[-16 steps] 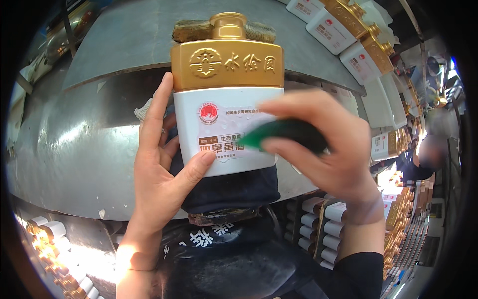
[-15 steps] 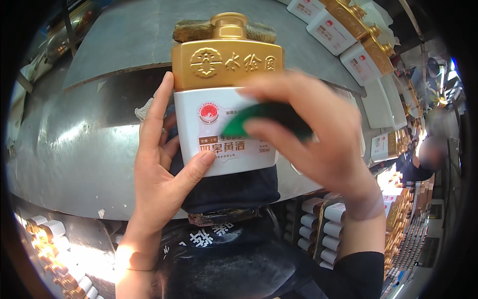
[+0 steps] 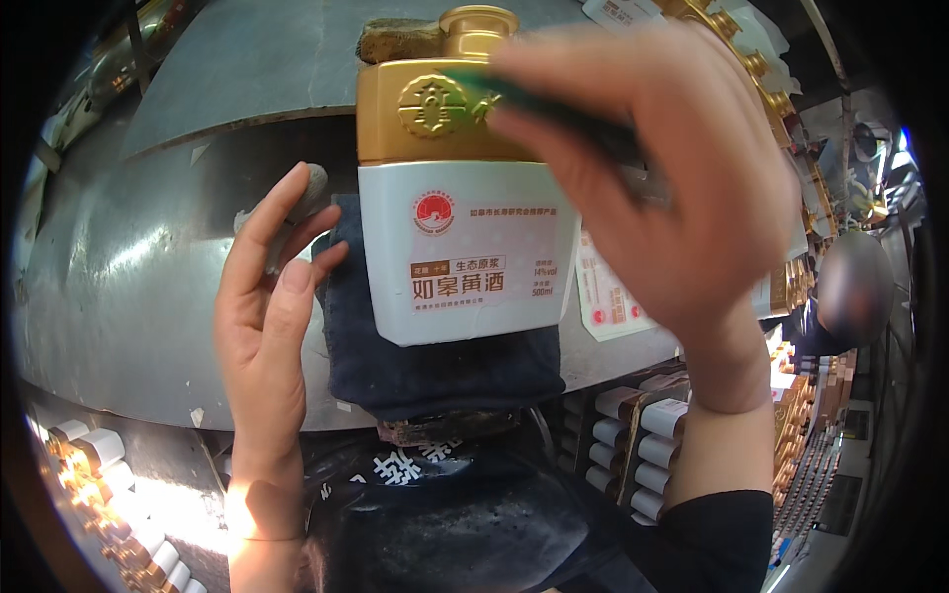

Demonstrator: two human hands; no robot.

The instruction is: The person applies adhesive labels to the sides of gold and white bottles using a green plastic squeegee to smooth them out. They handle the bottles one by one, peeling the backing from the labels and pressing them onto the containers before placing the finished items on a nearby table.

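Note:
A flat white bottle (image 3: 465, 321) with a gold shoulder and neck lies face up in front of me, a printed label on its white front. Under its lower end is a folded dark cloth (image 3: 445, 376); its neck end lies by a wooden block (image 3: 400, 42). My right hand (image 3: 682, 178), smeared by motion, grips a flat green scraper-like piece (image 3: 539, 104) over the gold shoulder; whether it touches cannot be seen. To the left of the bottle, my left hand (image 3: 267, 336) is apart from it, fingers loosely curled and holding nothing.
A grey metal table (image 3: 138, 267) spreads around the bottle. On the right, a sheet of labels (image 3: 601, 287) lies partly behind my right arm. Gold-topped bottles (image 3: 727, 22) line the far right. More stand in rows lower left (image 3: 104, 450) and lower right (image 3: 664, 420). Another person (image 3: 820, 341) is at right.
My left hand has let go of the bottle and moved left. My right hand has carried the green piece up from the label to the gold shoulder. The sheet of labels now shows.

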